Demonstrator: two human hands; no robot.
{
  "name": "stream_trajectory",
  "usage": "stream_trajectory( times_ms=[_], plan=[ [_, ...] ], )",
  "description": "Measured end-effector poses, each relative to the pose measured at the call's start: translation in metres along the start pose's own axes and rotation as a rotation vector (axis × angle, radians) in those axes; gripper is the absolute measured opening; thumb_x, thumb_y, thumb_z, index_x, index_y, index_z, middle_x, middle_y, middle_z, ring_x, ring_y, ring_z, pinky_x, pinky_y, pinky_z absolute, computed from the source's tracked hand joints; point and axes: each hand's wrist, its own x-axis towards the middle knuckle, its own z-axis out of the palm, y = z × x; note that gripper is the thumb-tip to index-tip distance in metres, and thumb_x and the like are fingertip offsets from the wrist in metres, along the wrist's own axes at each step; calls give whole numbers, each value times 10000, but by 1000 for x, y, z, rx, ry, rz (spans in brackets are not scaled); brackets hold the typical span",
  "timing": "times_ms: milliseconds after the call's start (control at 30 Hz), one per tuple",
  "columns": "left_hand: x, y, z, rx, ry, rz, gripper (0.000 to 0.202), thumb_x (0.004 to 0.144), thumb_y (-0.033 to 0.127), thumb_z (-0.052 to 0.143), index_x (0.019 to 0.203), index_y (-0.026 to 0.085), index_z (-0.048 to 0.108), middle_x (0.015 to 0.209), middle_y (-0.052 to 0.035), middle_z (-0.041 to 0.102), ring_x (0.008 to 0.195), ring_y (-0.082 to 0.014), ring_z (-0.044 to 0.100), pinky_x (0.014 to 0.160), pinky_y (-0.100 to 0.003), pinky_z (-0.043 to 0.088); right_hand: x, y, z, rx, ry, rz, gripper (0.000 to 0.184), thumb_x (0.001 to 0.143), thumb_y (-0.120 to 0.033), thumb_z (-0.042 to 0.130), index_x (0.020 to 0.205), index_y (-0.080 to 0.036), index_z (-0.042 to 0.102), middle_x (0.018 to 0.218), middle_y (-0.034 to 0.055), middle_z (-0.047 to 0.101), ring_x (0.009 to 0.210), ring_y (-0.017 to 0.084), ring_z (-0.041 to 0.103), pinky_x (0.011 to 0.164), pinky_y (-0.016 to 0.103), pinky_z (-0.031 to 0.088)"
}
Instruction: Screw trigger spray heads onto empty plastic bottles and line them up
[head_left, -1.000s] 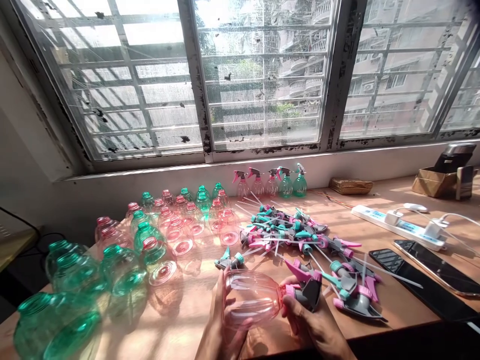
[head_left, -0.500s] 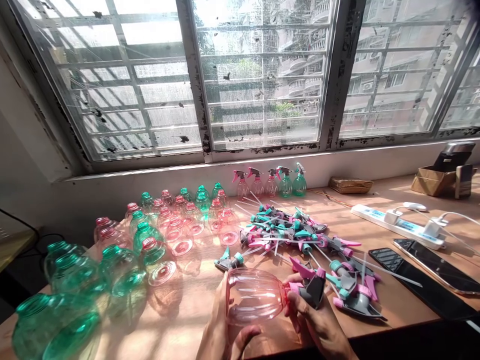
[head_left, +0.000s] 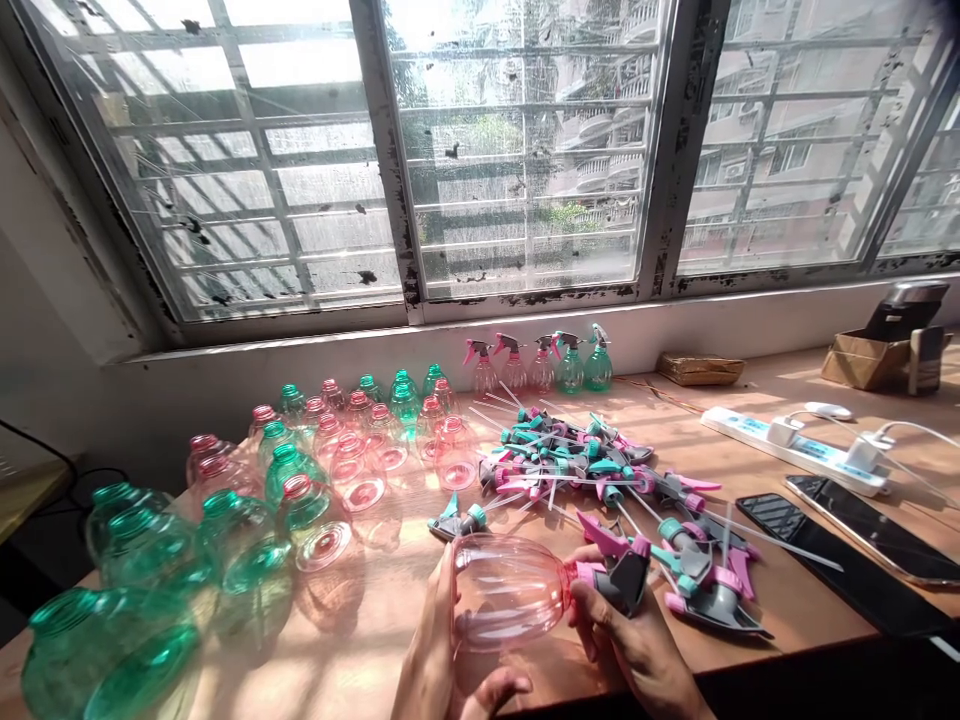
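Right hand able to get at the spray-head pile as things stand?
Probably yes, once it lets go. The right hand is holding the spray head on the pink bottle, but the pile lies just beside it, with nothing standing between them.

You're in what looks like a room of a residential block rather than a factory, set up as a small home workspace. The long wooden desk (head_left: 757, 395) runs along the far wall beneath a wide window (head_left: 525, 150), its dark frame (head_left: 686, 150) flaking and its metal grille (head_left: 847, 180) showing balconied apartment buildings (head_left: 600, 130) outside. Toward the right sit everyday things: a power strip (head_left: 795, 452), two phones (head_left: 870, 528), and a cardboard box (head_left: 862, 362). Rows of plastic bottles (head_left: 315, 440) fill the left.
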Motion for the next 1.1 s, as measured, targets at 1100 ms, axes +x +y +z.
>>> stream_trajectory(
  times_ms=[1100],
  plan=[
    [7, 2, 7, 103, 126, 76, 636, 1042, 597, 509, 1629, 444, 319, 1471, -103, 595, 1298, -349, 649, 983, -469, 621, 1, -7, 4, -55, 17, -22, 481, 851, -593, 837, 1051, -184, 680, 613, -9, 694, 433, 109, 555, 431, 206, 445]
  ],
)
